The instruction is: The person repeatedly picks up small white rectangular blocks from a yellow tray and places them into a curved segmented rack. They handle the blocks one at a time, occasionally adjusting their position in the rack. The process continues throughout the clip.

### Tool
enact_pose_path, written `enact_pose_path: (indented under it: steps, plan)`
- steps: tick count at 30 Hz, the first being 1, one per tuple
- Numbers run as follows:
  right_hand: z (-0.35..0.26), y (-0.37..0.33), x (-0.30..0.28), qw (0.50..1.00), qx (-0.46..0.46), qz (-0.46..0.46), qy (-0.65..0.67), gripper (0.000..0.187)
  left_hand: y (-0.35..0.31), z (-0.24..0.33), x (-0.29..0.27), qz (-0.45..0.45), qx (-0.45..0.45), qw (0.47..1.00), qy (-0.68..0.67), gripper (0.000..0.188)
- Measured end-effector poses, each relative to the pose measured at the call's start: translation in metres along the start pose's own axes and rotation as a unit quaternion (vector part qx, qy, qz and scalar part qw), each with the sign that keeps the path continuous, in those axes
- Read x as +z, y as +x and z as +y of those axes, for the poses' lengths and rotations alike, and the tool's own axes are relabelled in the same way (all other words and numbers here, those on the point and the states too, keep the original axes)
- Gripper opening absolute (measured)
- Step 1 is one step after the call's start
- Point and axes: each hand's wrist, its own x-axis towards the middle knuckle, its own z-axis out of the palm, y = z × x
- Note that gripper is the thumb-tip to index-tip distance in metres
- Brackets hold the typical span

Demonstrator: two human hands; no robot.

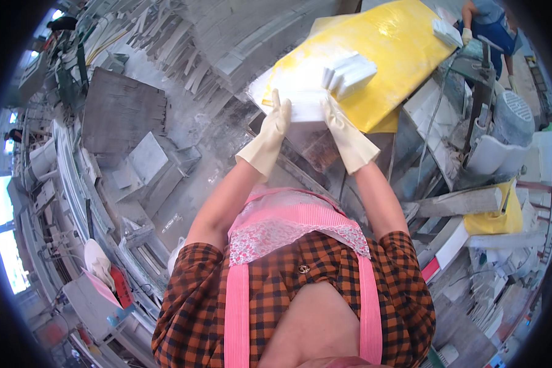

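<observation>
Yellow sheeting [405, 37] is spread at the far side, its surface dusted with white and shiny in places. To its left, well apart, a grey board [122, 110] is seen near a heap of strips [197, 75]. Pale gloves [259, 153] are worn: the left hand [277, 116] is pressed to the left end of a white block [306, 110], and the right hand [337, 118] to its right end, so that the block is clamped between them. Just behind it, near the right hand, a white stack [352, 73] is borne by the sheeting. The block is held at the sheeting's near edge; whether its weight is fully lifted cannot be told. Judged stiff, fairly heavy and brittle at the corners, it should probably be gripped low at both ends, with even pressure, since dusty faces may slip against the gloves
</observation>
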Motion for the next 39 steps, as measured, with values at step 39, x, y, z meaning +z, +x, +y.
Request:
enact_pose_path:
  steps: [39]
  plan:
    - [-0.162, 0.078, 0.139, 0.781, 0.382, 0.058, -0.491, 0.084, 0.212, -0.179, -0.392, -0.112, -0.233, 0.943, -0.21, 0.038]
